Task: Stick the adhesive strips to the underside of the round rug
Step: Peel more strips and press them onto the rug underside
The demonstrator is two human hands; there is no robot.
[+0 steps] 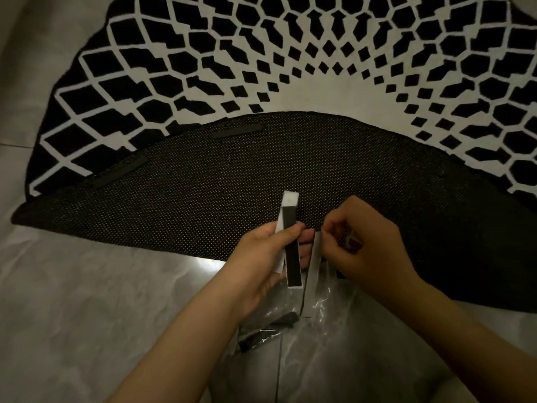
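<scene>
The round black-and-white rug (290,53) lies on the floor with its near half folded over, showing the dark dotted underside (232,184). Two black adhesive strips are stuck near the folded edge, one (236,130) at the top and one (120,171) at the left. My left hand (261,251) grips a black strip with white backing (290,245), held upright over the underside. My right hand (372,245) pinches a white backing strip (315,263) that hangs down beside it.
A clear plastic bag (305,315) with more dark strips (261,333) lies on the pale tiled floor (87,286) between my forearms. A bright reflection shows on the tile just under the rug's fold.
</scene>
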